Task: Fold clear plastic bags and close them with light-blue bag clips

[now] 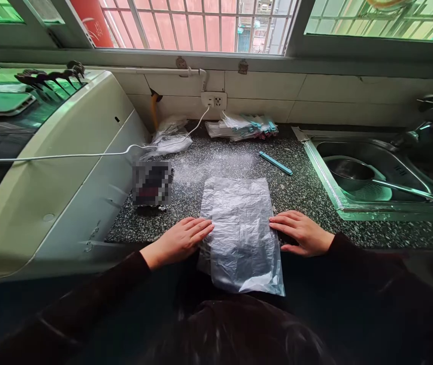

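A crinkled clear plastic bag (240, 230) lies flat on the speckled dark counter (300, 190), its near end hanging over the front edge. My left hand (180, 241) rests flat on the counter with fingers stretched out, the fingertips touching the bag's left edge. My right hand (300, 232) lies flat with fingers stretched out, touching the bag's right edge. Neither hand holds anything.
A teal sealing stick (275, 163) lies behind the bag. A stack of bags with teal strips (243, 126) sits by the wall under a socket (214, 100). A blurred dark object (151, 183) is left of the bag. A white appliance (68, 167) stands left, a steel sink (376, 177) with a bowl right.
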A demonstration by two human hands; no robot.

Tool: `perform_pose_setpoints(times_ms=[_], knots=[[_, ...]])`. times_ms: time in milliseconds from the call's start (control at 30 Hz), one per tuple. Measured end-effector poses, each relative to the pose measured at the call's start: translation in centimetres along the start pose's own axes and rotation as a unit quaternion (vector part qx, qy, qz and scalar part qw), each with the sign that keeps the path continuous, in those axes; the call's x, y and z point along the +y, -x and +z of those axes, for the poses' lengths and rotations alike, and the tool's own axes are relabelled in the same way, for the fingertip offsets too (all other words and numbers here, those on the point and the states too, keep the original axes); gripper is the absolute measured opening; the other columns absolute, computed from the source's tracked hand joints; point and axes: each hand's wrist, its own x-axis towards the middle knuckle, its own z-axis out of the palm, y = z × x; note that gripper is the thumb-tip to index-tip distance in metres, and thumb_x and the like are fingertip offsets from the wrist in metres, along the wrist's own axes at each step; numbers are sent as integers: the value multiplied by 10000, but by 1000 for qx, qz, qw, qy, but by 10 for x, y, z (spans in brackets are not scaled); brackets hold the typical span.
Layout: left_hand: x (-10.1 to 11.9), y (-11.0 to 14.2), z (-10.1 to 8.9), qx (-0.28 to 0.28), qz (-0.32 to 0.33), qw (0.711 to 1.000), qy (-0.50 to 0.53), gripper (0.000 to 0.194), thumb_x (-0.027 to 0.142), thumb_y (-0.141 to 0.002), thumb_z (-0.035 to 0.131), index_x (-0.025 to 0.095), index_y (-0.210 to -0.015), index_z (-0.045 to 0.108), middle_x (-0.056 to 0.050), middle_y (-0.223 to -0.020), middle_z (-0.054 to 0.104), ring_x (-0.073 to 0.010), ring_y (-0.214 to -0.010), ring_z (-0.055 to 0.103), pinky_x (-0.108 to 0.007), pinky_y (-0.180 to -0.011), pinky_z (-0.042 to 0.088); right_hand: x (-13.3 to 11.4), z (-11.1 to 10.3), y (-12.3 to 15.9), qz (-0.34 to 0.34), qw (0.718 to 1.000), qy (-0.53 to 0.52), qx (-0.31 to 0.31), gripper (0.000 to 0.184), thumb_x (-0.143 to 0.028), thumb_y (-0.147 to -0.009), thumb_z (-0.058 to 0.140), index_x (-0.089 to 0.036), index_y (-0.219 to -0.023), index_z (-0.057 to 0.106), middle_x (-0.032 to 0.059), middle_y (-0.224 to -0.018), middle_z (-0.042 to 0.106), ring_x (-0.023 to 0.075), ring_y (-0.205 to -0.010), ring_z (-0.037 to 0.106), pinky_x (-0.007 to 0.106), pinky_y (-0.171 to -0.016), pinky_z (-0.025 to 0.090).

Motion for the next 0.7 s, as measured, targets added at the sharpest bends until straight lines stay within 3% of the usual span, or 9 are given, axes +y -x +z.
perform_pose_setpoints(times_ms=[200,333,467,567,700], knots=[[2,-10,6,87,13,996,-2,451,324,-836,524,158,-1254,499,-125,-1128,633,-226,-1013,570,-354,-883,425,-17,15,0,12,994,73,77,403,-425,-829,517,-157,-1118,605,124,-1068,667,233,-983,588,404,-859,455],[0,-17,-2,109,12,993,36,356,224,-845,495,164,-1190,555,-97,-1009,666,-194,-904,585,-318,-802,451,-18,18,-5,14,990,55,128,244,-304,-842,513,-178,-1005,644,90,-969,699,206,-893,614,372,-799,482],[-6,-24,-7,104,-24,984,144,319,210,-833,491,146,-1123,608,-97,-934,672,-185,-832,594,-306,-749,465,-11,16,-10,41,986,-22,158,190,-246,-847,493,-206,-947,649,60,-905,711,184,-845,621,347,-755,488],[-12,-29,-10,93,-71,960,255,310,289,-837,486,141,-1053,655,-104,-915,679,-192,-830,606,-303,-746,473,-7,15,-12,78,979,-80,170,198,-249,-865,462,-213,-902,652,49,-854,711,178,-818,619,341,-741,469],[-18,-38,-14,79,-184,901,384,356,408,-809,484,139,-912,692,-88,-888,698,-197,-804,625,-290,-736,476,-8,15,-15,156,965,-135,161,319,-339,-904,393,-201,-795,660,43,-754,684,176,-759,590,328,-704,434]])
